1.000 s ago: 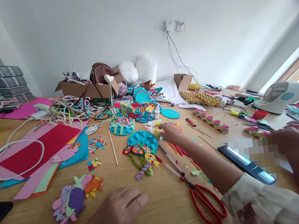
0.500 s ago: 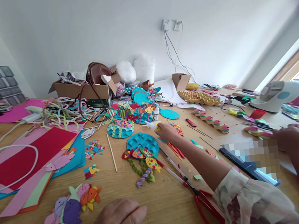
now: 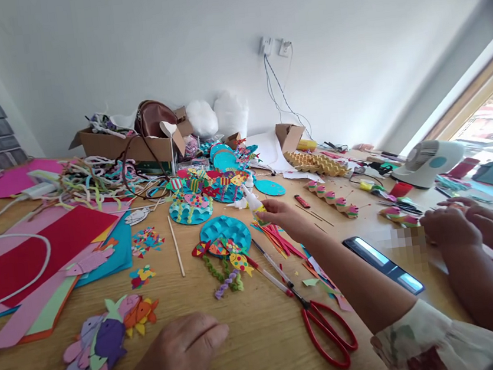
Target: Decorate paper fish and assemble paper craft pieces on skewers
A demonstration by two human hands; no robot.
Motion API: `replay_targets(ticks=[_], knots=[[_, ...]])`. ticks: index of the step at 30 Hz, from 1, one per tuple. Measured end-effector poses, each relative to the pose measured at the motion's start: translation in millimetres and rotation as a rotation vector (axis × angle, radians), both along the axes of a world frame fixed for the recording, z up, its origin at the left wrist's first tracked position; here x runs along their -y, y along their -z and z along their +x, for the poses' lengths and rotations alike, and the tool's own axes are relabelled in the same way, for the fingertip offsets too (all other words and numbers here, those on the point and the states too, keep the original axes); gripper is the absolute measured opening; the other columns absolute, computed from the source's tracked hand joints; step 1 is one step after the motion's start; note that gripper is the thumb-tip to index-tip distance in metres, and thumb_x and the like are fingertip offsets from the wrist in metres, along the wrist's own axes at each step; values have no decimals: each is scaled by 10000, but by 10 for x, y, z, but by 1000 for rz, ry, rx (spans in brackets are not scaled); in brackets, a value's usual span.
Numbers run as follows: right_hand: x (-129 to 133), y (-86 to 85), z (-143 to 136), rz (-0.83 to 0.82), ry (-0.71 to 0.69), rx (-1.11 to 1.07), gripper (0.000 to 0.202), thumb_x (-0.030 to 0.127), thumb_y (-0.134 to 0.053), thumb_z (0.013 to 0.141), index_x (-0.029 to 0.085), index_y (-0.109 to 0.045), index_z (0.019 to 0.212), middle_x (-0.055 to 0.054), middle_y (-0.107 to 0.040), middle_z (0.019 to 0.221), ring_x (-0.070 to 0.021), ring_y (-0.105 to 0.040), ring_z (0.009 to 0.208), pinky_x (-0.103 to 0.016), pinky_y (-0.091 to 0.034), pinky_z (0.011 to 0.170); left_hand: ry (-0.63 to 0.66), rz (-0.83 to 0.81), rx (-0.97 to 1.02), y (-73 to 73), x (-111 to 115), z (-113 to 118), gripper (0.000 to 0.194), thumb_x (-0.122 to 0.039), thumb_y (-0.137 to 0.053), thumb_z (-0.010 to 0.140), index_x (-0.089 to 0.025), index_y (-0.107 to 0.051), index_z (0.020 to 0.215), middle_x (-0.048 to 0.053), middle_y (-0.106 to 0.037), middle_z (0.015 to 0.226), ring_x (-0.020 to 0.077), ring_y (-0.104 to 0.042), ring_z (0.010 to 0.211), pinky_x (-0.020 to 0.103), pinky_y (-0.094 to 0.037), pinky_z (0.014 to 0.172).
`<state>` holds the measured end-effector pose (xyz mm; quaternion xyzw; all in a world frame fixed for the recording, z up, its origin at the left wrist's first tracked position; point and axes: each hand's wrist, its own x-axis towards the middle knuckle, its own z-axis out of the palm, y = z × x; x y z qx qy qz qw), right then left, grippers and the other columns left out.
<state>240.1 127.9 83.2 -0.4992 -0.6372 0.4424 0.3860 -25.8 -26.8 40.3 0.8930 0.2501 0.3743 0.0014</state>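
My right hand (image 3: 284, 215) reaches out over the table, its fingers closed round a small white glue bottle (image 3: 253, 201) with a yellow part near the fingers. The bottle is tilted, its narrow tip pointing up and left. Just left of it sits a blue scalloped disc (image 3: 224, 232) trimmed with paper fish and curly pipe cleaners. My left hand (image 3: 192, 347) rests on the table near the front, fingers drawn together, nothing visible in them. A pile of coloured paper fish (image 3: 106, 343) lies to its left, and red-handled scissors (image 3: 328, 330) lie to its right.
At far right, another person's hands (image 3: 456, 226) work near a striped caterpillar (image 3: 397, 216). A phone (image 3: 382, 264) lies nearer me. Coloured paper sheets (image 3: 58, 248) cover the left side. A cardboard box (image 3: 113, 148), pipe cleaners (image 3: 90, 179) and a white machine (image 3: 428, 161) stand farther back.
My right hand has drawn back and rightward with the glue bottle, whose tip now points higher. The view has shifted to the right, showing the scissors' handles in full. My left hand stays on the table.
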Motion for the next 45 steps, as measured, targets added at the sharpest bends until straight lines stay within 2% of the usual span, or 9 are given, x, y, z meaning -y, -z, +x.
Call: replay_targets(ticks=[5,11,15,20,30,33,37,41,45], knots=[[159,94,16,-65,40,-19,369,369,-705,612,163,-608,903,-14,-626,818,-153,-568,766,-284,-432,712,3,-92,18,86,-29,-26,316,-37,-332,840,-186,-527,1040,41,-664,864,109,-634,780,155,-500,700],[345,188,38,-159,-47,-98,345,346,-708,630,176,-641,923,-20,-659,885,-162,-588,810,-278,-436,738,-17,-142,33,136,-51,-50,347,-15,-350,809,-204,-533,1035,32,-659,900,97,-640,814,139,-497,734],[474,169,-16,-238,-131,-222,393,384,-707,653,198,-643,994,-39,-673,976,-203,-603,924,-326,-443,831,-34,-148,33,132,-69,-36,348,-18,-351,810,-207,-539,1035,37,-658,896,102,-643,810,144,-502,729],[550,120,-68,-280,-159,-294,374,361,-729,641,199,-656,969,-40,-682,961,-202,-614,918,-333,-440,851,-43,-141,17,179,-72,-27,343,-24,-356,813,-203,-544,1039,46,-657,900,112,-643,808,158,-510,711],[483,295,43,-149,76,-21,424,340,-715,617,186,-583,990,-19,-643,934,-170,-581,856,-295,-432,778,-99,-170,42,195,-114,-48,358,-20,-356,813,-201,-566,1039,45,-644,933,119,-624,850,180,-505,746],[467,339,66,-94,89,77,395,339,-681,636,178,-582,983,-22,-640,921,-179,-572,864,-302,-432,779,-120,-184,55,221,-146,-65,351,-31,-348,831,-205,-576,1033,48,-632,935,132,-603,858,210,-503,750],[458,389,127,-66,133,196,326,331,-642,648,168,-592,926,-6,-622,812,-163,-563,758,-292,-435,702,-150,-145,18,224,-208,-97,337,-17,-357,835,-184,-591,1010,51,-632,944,136,-585,897,221,-492,793],[408,409,232,-10,247,208,365,341,-648,627,163,-594,942,10,-590,721,-139,-530,631,-263,-414,579,-174,-92,-31,230,-232,-92,345,-1,-354,828,-175,-597,999,48,-646,950,135,-587,914,227,-490,822],[238,394,305,31,267,165,389,393,-683,617,158,-605,917,-11,-615,729,-161,-555,652,-268,-430,568,-141,-115,-42,251,-175,-36,365,4,-336,816,-186,-584,1005,43,-649,944,144,-589,899,245,-499,810]])
